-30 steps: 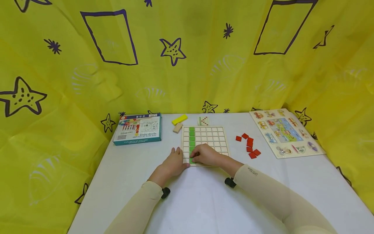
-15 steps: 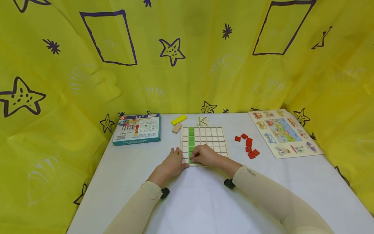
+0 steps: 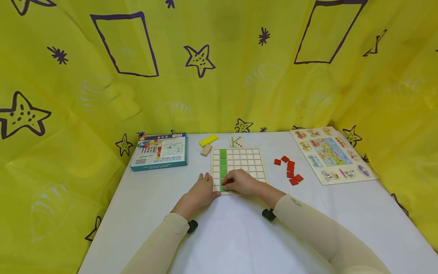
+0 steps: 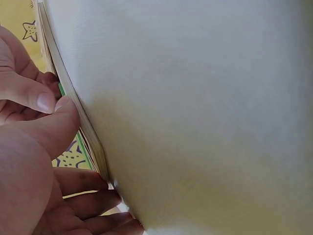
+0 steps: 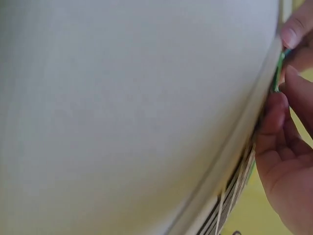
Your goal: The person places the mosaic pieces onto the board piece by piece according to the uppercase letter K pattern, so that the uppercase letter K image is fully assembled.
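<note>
A square wooden grid board (image 3: 248, 162) lies on the white table, with a column of green tiles (image 3: 223, 162) near its left side. My left hand (image 3: 202, 191) steadies the board's near left corner. Its thumb (image 4: 63, 110) rests against the front edge, while the fairly straight fingers lie along the side. My right hand (image 3: 241, 181) reaches over the board and pinches a green tile (image 5: 279, 73) with thumb and index finger at the near end of the column. Those fingertips partly cover the tile and the squares beside it.
Several loose red tiles (image 3: 290, 168) lie right of the board. A picture puzzle board (image 3: 333, 156) is farther right. Behind the grid are a patterned card (image 3: 237, 142), a yellow block (image 3: 208, 140) and a plain wooden block (image 3: 206, 150). A boxed set (image 3: 160, 152) lies at left.
The view has shifted very slightly. Both hands stay at the near left part of the board, with the right fingertips barely moving on the nearest green tile.
</note>
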Available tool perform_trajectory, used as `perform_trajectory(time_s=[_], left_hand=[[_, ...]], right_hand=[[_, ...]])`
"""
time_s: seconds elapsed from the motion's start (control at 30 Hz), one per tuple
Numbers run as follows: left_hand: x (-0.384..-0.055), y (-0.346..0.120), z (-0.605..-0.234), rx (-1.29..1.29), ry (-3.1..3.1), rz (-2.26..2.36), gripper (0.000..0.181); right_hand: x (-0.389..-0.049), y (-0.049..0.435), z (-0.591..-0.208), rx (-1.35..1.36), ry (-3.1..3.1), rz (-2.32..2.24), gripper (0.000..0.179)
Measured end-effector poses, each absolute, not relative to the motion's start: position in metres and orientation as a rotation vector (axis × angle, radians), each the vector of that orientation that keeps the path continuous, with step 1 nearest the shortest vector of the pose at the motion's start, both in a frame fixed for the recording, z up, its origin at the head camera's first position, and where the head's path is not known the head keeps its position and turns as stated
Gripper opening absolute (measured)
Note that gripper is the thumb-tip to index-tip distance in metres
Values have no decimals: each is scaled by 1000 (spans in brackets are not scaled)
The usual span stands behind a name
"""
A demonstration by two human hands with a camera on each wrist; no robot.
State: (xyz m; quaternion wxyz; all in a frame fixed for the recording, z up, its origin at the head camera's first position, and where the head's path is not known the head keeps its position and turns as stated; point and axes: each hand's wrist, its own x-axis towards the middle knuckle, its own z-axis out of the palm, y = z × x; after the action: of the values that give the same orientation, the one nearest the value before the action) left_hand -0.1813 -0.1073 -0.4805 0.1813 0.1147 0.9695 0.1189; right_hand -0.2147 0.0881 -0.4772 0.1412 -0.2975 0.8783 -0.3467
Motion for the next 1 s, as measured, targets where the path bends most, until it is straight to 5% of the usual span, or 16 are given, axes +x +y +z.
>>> perform_trajectory(time_s=[1.0], left_hand=[[-180, -106, -480, 342, 2724, 313, 83]], right_hand=[[-218, 270, -440, -296, 2724, -951, 21]])
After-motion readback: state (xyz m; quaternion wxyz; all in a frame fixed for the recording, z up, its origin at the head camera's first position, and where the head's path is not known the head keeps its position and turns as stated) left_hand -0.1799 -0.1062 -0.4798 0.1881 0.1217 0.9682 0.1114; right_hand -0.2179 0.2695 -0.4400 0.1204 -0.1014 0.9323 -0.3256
